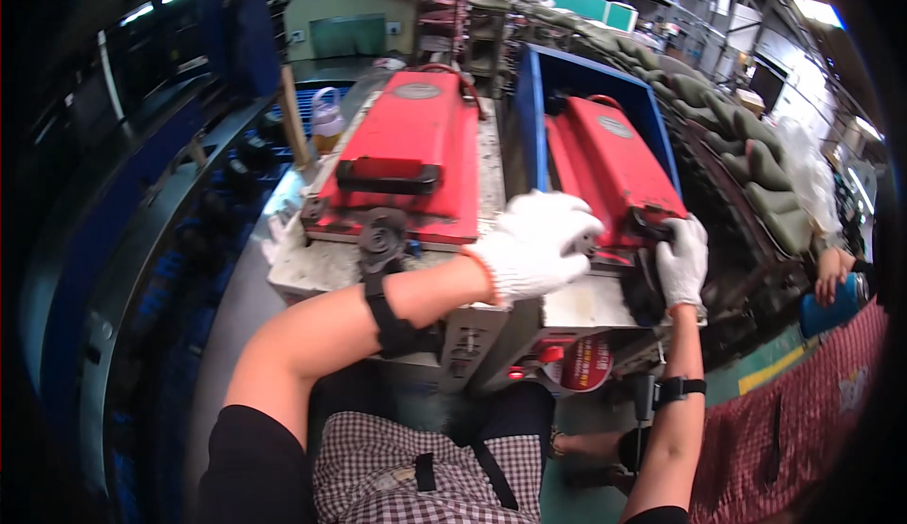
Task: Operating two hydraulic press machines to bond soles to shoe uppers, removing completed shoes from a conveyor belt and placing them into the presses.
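Left hand (pixel 539 245), white-gloved, fist closed over something I cannot make out at the near edge of the right red metal press lid (pixel 605 160). Right hand (pixel 682 259) grips its black handle (pixel 652 226).

2 presses (pixel 416 151) side by side

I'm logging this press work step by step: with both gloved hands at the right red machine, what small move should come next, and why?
Probably settle the right hand firmly on the black handle of the right red machine. It already touches the handle, while the left hand rests at the machine's front edge, so a firmer grip seems the likely next move.
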The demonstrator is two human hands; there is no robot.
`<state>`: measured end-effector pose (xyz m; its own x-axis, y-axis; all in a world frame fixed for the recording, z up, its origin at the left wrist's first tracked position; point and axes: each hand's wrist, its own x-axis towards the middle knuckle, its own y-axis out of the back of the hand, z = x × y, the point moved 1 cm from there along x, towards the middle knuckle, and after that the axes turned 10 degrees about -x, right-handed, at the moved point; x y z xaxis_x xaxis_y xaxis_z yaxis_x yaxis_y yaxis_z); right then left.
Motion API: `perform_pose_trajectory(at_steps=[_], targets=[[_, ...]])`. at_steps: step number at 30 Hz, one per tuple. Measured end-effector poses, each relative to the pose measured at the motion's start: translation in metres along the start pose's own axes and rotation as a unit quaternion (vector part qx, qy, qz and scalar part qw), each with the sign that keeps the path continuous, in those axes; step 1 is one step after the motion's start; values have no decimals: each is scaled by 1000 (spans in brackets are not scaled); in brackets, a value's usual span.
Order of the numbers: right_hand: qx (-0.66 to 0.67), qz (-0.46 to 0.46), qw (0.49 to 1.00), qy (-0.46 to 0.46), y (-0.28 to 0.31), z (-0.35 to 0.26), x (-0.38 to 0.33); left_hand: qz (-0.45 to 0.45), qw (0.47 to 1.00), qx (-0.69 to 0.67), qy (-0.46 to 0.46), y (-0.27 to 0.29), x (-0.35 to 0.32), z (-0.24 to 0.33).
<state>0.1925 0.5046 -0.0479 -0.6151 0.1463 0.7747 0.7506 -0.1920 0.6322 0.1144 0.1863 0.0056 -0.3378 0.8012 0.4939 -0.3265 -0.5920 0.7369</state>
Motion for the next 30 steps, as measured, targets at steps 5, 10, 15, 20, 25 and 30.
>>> perform_pose_trajectory(at_steps=[5, 10, 15, 20, 25, 30], targets=[[-16, -12, 1000, -5, -4, 1, 0, 220, 957, 168, 84, 85, -92, -78], [11, -6, 1000, -8, -11, -8, 4, 56, 942, 259, 208, 128, -107, -91], [8, -3, 1000, -11, -15, -3, 2, -16, 916, 234, 326, 119, -88, -108], [7, -35, 999, -24, -24, 17, -2, 30, 916, 241, 320, 110, -90, -103], [5, -39, 999, -16, -26, 23, -2, 40, 912, 238, 332, 110, -91, -96], [15, -46, 999, -9, -30, 24, -2, 75, 906, 266, 321, 106, -92, -105]])
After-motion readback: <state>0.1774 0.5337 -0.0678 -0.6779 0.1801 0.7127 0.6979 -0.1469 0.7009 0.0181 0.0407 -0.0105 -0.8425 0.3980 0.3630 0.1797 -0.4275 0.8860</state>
